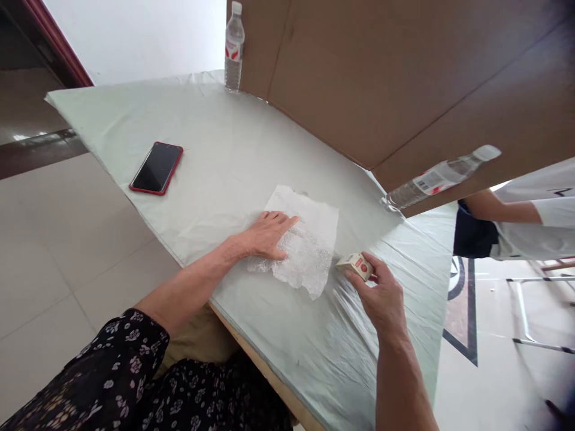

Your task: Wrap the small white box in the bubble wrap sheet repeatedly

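Observation:
A crumpled sheet of white bubble wrap (311, 239) lies flat on the pale green cloth of the table (211, 155). My left hand (269, 234) rests on the left part of the sheet with its fingers spread. To the right of the sheet, my right hand (380, 287) grips a small cream box (356, 265) with red print between thumb and fingers. The box is tilted, close to the sheet's right edge. Its underside is hidden, so I cannot tell whether it touches the cloth.
A phone (157, 168) with a red case lies at the left. One water bottle (234, 48) stands at the back, another (442, 178) leans against the brown cardboard panel (381, 72). A person's arm (507, 209) shows at the right, beyond the panel.

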